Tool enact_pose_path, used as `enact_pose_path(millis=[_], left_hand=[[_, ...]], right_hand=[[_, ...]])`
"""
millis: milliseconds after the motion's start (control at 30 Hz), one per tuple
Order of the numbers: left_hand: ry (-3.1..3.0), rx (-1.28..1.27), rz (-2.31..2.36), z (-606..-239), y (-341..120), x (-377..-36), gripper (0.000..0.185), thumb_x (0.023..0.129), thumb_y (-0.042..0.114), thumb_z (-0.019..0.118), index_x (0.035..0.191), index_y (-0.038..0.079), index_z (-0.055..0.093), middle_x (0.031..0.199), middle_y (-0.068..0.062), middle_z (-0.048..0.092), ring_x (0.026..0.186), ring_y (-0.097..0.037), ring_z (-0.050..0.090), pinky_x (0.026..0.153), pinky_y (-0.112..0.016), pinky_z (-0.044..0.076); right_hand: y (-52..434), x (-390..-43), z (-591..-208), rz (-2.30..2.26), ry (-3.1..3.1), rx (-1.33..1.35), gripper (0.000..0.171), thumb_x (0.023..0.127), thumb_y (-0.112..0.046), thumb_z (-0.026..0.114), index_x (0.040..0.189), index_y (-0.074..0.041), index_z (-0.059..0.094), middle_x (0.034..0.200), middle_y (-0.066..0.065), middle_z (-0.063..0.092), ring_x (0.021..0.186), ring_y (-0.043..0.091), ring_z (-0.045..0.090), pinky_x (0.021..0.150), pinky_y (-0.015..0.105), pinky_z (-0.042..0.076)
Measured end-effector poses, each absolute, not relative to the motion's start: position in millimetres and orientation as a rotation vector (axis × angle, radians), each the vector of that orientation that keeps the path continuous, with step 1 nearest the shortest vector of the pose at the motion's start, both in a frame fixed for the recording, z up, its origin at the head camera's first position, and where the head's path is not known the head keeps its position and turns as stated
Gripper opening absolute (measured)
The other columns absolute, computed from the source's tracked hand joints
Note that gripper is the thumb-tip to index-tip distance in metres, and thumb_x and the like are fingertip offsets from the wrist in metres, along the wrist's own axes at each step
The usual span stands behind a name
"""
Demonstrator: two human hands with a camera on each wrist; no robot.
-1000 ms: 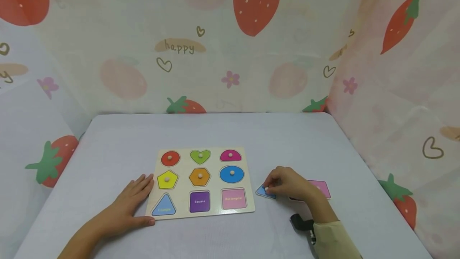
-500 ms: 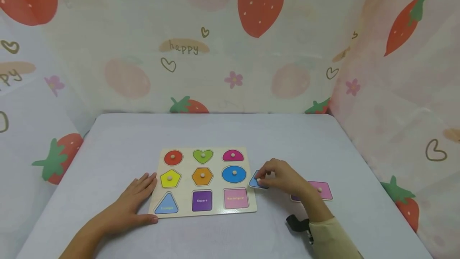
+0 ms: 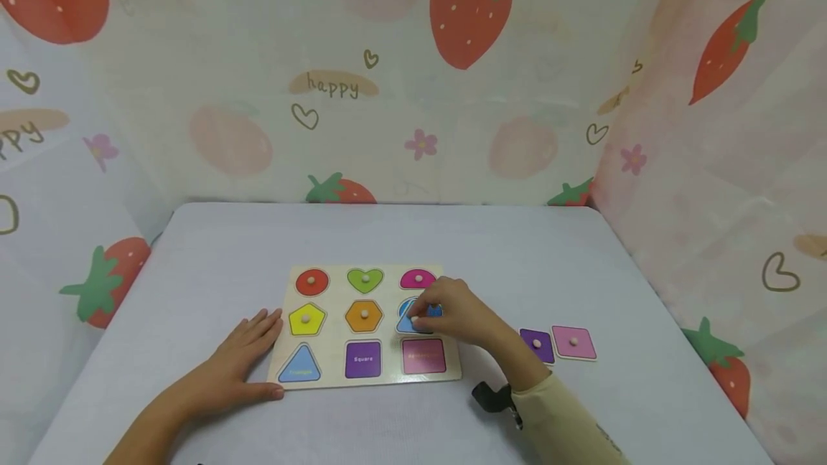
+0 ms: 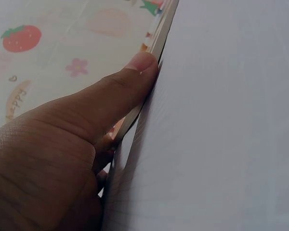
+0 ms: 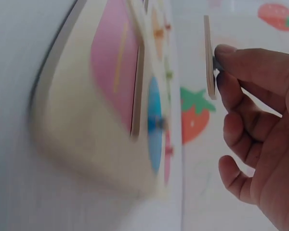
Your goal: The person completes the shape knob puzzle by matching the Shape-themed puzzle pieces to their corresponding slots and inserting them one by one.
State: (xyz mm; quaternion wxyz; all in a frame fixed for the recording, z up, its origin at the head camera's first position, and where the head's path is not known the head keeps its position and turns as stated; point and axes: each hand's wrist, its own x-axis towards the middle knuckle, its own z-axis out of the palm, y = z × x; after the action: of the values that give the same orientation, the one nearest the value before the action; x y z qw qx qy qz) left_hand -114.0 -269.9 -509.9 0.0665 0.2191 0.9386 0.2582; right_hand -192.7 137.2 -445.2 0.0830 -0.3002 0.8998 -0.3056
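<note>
my right hand (image 3: 452, 314), pinching the blue triangle piece (image 3: 408, 321) by its knob, had carried it from the tabletop (image 3: 549, 264) over the puzzle board (image 3: 284, 357); my left hand (image 3: 235, 364) lay flat, steadying the board's edge.

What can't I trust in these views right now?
- Head: right hand covers most of the blue triangle and part of the blue oval; the grip itself is hidden.
- Right wrist: board blurred; triangle seen edge-on only.
- Left wrist: left hand fills the frame; board face hidden.
</note>
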Motion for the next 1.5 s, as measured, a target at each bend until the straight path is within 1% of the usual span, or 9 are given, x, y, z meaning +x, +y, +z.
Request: enact_pose_path(millis=[133,233,367,533,633,767,1000,1233,1500], left_hand=[[2.809,0.634,0.791,-507.9,-268.6,-114.6,0.117,0.076,0.072,0.074,0.162,0.008,0.028,0.171,-0.008,0.021,0.158,-0.037,0.009,0.112,-0.004,-0.017],[2.798,0.631,0.803,-506.3,-268.0,-115.1,0.117,0.076,0.071,0.075,0.162,0.008,0.028,0.171,-0.008,0.021,0.158,-0.037,0.009,0.112,-0.005,-0.017],[2.798,0.635,0.803,-505.5,-267.9,-116.1,0.117,0.076,0.070,0.076,0.162,0.007,0.028,0.171,-0.008,0.021,0.158,-0.037,0.009,0.113,-0.006,-0.017],[2.796,0.610,0.788,-507.0,-267.0,-118.0,0.118,0.075,0.072,0.076,0.163,0.010,0.027,0.172,-0.006,0.018,0.159,-0.035,0.005,0.115,-0.010,-0.017],[2.793,0.615,0.798,-506.9,-267.1,-117.5,0.118,0.075,0.072,0.075,0.163,0.011,0.027,0.172,-0.006,0.019,0.159,-0.035,0.005,0.117,-0.012,-0.017],[2.797,0.646,0.818,-505.2,-268.8,-116.5,0.116,0.076,0.071,0.075,0.162,0.009,0.028,0.171,-0.008,0.021,0.158,-0.037,0.007,0.117,-0.012,-0.017],[2.806,0.678,0.816,-507.6,-272.7,-116.2,0.115,0.076,0.071,0.075,0.162,0.008,0.029,0.171,-0.008,0.022,0.158,-0.037,0.009,0.114,-0.008,-0.016],[2.804,0.677,0.795,-511.2,-274.1,-117.7,0.116,0.076,0.072,0.075,0.162,0.009,0.028,0.171,-0.007,0.020,0.159,-0.035,0.007,0.116,-0.011,-0.017],[2.805,0.715,0.812,-510.2,-275.2,-116.2,0.114,0.078,0.071,0.074,0.161,0.008,0.030,0.171,-0.009,0.022,0.158,-0.037,0.009,0.117,-0.011,-0.015]], right_hand=[[114.4,-192.6,-443.7,-0.903,2.681,-0.971,0.009,0.090,-0.022,0.080,0.099,-0.021,0.081,0.091,-0.018,0.072,0.097,0.009,0.062,0.096,0.037,0.046],[96.5,-192.0,-443.3,-0.905,2.659,-0.998,0.010,0.090,-0.022,0.080,0.100,-0.020,0.081,0.088,-0.018,0.070,0.094,0.011,0.064,0.087,0.029,0.050],[72.6,-189.3,-442.6,-0.891,2.644,-0.990,0.010,0.090,-0.024,0.081,0.099,-0.021,0.082,0.085,-0.018,0.068,0.095,0.016,0.063,0.079,0.024,0.049],[46.3,-185.0,-447.2,-0.841,2.675,-0.955,0.012,0.089,-0.031,0.082,0.100,-0.029,0.082,0.086,-0.023,0.067,0.097,0.005,0.057,0.086,0.028,0.046],[32.7,-181.7,-448.6,-0.840,2.666,-0.982,0.013,0.089,-0.031,0.082,0.102,-0.029,0.082,0.086,-0.025,0.068,0.095,-0.001,0.057,0.088,0.029,0.046],[13.9,-177.6,-449.8,-0.783,2.678,-1.052,0.013,0.090,-0.030,0.081,0.103,-0.029,0.082,0.081,-0.025,0.066,0.089,0.000,0.057,0.084,0.026,0.046],[-17.5,-168.2,-456.3,-0.579,2.731,-1.016,0.015,0.090,-0.036,0.080,0.105,-0.035,0.082,0.076,-0.027,0.060,0.087,0.000,0.049,0.083,0.028,0.040],[-35.0,-161.7,-464.0,-0.532,2.726,-1.011,0.013,0.090,-0.036,0.080,0.102,-0.036,0.082,0.072,-0.028,0.060,0.086,0.000,0.048,0.079,0.027,0.037],[-45.0,-158.6,-471.9,-0.526,2.709,-0.943,0.011,0.089,-0.038,0.080,0.100,-0.037,0.081,0.069,-0.030,0.058,0.088,-0.002,0.050,0.091,0.031,0.042]])
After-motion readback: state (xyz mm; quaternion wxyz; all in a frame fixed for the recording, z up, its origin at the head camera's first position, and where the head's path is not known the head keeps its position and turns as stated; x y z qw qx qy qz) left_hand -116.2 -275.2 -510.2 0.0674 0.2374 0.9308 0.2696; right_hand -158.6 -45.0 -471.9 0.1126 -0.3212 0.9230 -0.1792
